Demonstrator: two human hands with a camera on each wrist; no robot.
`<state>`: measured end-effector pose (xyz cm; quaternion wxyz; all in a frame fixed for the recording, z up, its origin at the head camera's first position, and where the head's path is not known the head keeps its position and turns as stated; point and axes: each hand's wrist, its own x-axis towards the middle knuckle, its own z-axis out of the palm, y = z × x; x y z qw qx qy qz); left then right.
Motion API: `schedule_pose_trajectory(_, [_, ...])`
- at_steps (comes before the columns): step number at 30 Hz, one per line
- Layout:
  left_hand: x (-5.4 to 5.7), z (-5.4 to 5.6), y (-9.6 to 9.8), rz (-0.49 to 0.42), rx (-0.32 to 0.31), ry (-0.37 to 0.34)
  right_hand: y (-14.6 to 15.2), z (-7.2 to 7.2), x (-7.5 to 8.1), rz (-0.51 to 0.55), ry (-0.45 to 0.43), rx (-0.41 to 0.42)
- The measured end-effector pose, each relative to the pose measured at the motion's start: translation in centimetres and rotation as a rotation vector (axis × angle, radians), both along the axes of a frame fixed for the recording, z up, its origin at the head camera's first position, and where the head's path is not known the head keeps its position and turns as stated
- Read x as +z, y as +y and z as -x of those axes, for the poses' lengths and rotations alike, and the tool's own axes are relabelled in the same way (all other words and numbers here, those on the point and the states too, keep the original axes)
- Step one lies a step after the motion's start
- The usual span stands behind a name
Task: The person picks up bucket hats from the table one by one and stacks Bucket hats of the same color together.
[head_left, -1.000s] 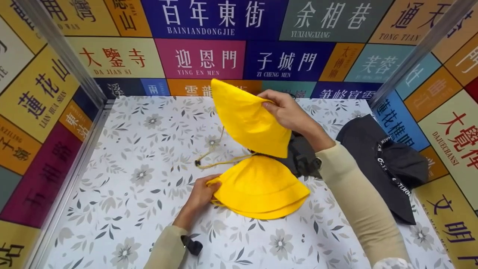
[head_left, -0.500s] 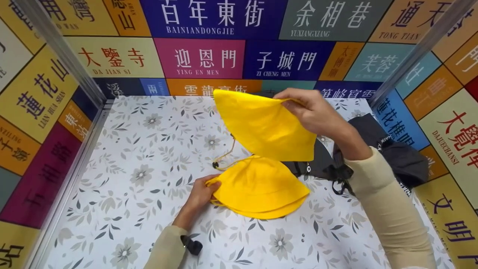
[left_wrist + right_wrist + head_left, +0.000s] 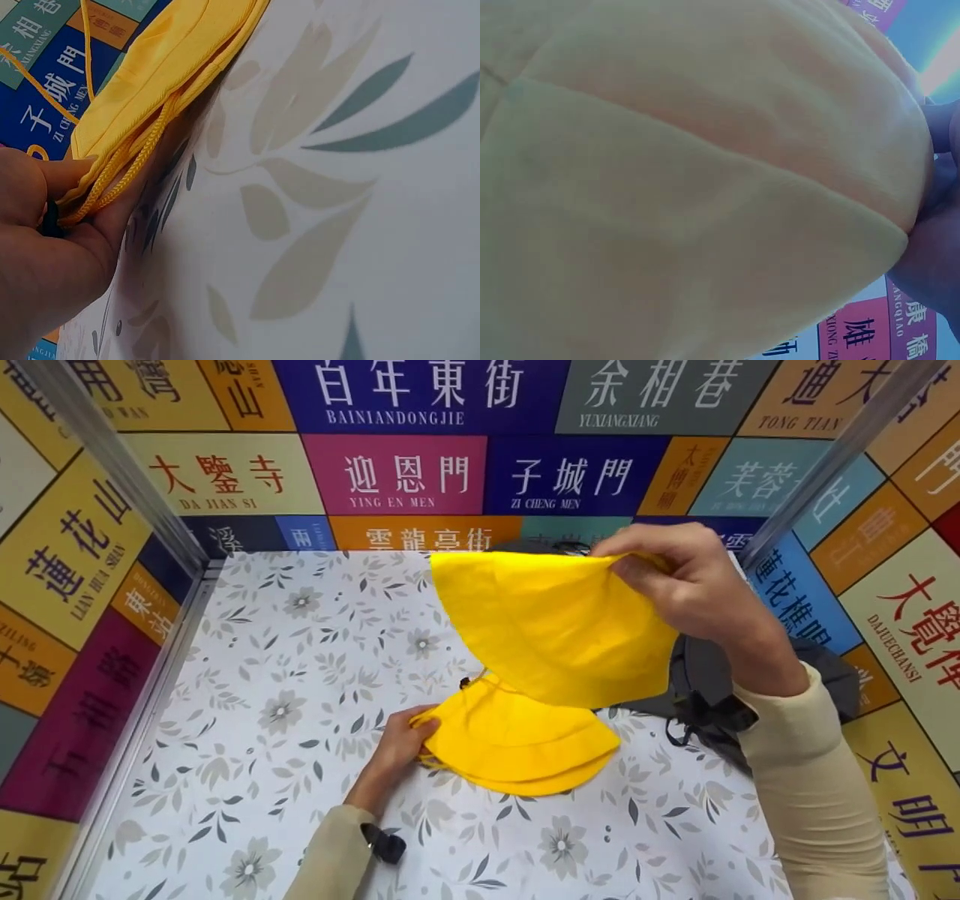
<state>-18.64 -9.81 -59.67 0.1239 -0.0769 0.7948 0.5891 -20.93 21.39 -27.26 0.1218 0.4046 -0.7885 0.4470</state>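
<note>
My right hand (image 3: 690, 585) pinches the edge of a folded yellow bucket hat (image 3: 555, 622) and holds it in the air. Its cloth panels (image 3: 705, 217) fill most of the right wrist view, washed out by light. Below it, a second yellow bucket hat (image 3: 517, 742) lies folded on the table, partly covered from sight by the raised one. My left hand (image 3: 401, 742) grips this hat's left brim corner between thumb and fingers. In the left wrist view, a doubled yellow cord (image 3: 146, 146) runs along the brim into the left hand (image 3: 52, 240).
Dark grey hats lie behind my right forearm, one (image 3: 701, 679) nearer and another (image 3: 836, 671) by the right wall. Something dark (image 3: 536, 546) shows at the table's back edge. A floral cloth (image 3: 300, 675) covers the table; printed panels (image 3: 405, 472) wall in three sides.
My right hand has moved right and slightly nearer with the raised hat, whose top edge has levelled. The hanging cord has shifted right, now mostly hidden. My left hand stays in place.
</note>
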Motion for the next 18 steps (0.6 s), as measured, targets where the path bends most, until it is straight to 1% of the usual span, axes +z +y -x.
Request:
schedule_pose_trajectory(2, [0.0,0.2,0.0,-0.017,0.025,-0.03,0.1,0.0,0.0,0.015,0.003,0.037])
schedule_pose_trajectory(6, [0.1,0.5,0.1,-0.053,0.059,-0.045,0.6,0.3,0.3,0.057,0.008,0.067])
schedule_pose_trajectory(9, [0.0,0.6,0.1,-0.066,0.074,-0.046,0.9,0.7,0.6,0.1,0.012,0.089])
schedule_pose_trajectory(12, [0.1,0.8,0.2,-0.061,0.093,-0.075,1.2,1.4,0.9,0.133,0.014,0.148])
schedule_pose_trajectory(15, [0.3,0.9,0.2,-0.064,0.1,-0.081,1.5,1.8,1.0,0.115,-0.002,0.201])
schedule_pose_trajectory(18, [0.4,0.9,0.2,-0.081,0.1,-0.07,1.5,2.1,0.8,0.057,-0.036,0.238])
